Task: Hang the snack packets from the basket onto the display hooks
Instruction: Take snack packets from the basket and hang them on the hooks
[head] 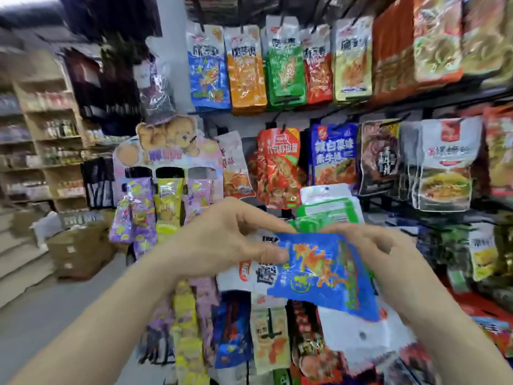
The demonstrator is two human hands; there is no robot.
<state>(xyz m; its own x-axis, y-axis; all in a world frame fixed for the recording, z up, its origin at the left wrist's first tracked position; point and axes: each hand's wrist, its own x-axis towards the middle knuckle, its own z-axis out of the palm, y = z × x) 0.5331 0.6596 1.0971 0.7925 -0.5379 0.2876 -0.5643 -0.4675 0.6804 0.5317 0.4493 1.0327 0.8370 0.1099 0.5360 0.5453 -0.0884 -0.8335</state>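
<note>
Across the right half, a display rack (444,98) crowded with hanging bags, all smeared by motion blur. Along its top, a row of tall packets (287,70) in blue, orange, green, red and yellow. Below that, a middle row (333,154) of red, dark blue, brown and white bags hung from black display hooks (283,127). Lower still, more bags (269,337) packed edge to edge behind the forearms. At far left, wooden shelving (47,134) stocked with bottles, well apart from the rack. On the floor before it, a cardboard box (80,251). Between shelving and rack, a bear-topped card stand (166,140) with purple, yellow and pink sachet strips dangling just beside the left wrist.

In front of everything, low centre, both hands raised together, blocking the rack's lower middle. Left hand (236,237): thumb pressed on the left edge of the blue snack packet (319,273), fingers stretched behind it, pinching. Right hand (394,254): fingers curled over the packet's upper right edge, gripping. Packet tilted and on no hook, its white header (361,332) with the punched hole pointing down and right, below the right wrist. Just above the fingertips, a green packet (327,215) with a white top; held or hanging, impossible to tell.
</note>
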